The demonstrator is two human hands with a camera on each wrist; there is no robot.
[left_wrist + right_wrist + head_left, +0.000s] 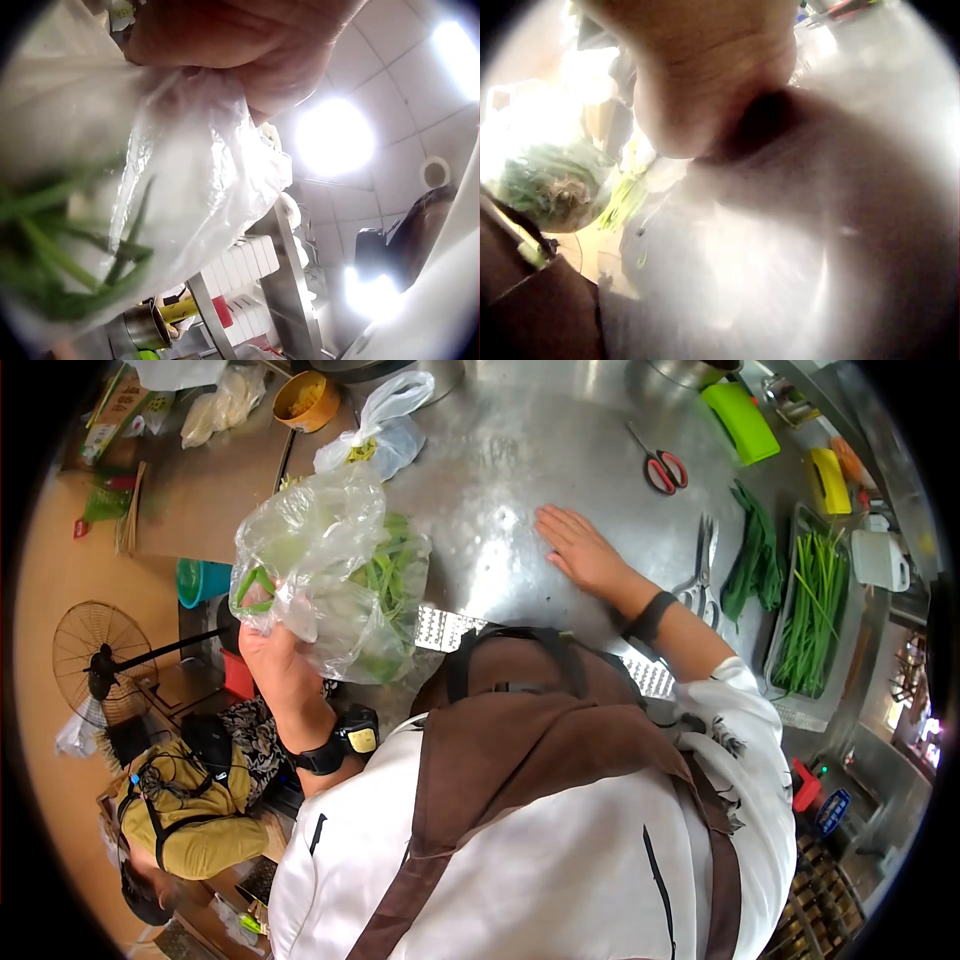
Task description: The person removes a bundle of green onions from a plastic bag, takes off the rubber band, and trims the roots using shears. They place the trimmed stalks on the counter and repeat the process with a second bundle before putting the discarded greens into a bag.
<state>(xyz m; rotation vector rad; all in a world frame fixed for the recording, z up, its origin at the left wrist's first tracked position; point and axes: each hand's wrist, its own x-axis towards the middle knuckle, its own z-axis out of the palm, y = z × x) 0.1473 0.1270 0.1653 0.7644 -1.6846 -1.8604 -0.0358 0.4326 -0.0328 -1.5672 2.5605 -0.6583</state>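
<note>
My left hand (272, 658) grips the gathered side of a clear plastic bag (320, 525) at the left front edge of the steel table (490, 490). Long green leafy stalks (385, 575) show through the film. Up close in the left wrist view, the bag (195, 172) bulges below the curled hand (247, 45), its greens blurred. My right hand (585, 552) rests palm down on the bare metal, fingers straight and holding nothing. The right wrist view shows that hand's heel (712, 82) against the shiny surface, with the bag of greens (547, 180) off to the left.
Red-handled scissors (665, 472) and metal scissors (704, 575) lie right of my right hand. Beyond them are dark green leaves (752, 555) and a tray (775, 635) of long green stalks. A knotted white bag (400, 435) stands behind the held bag. Another person (205, 800) is at left.
</note>
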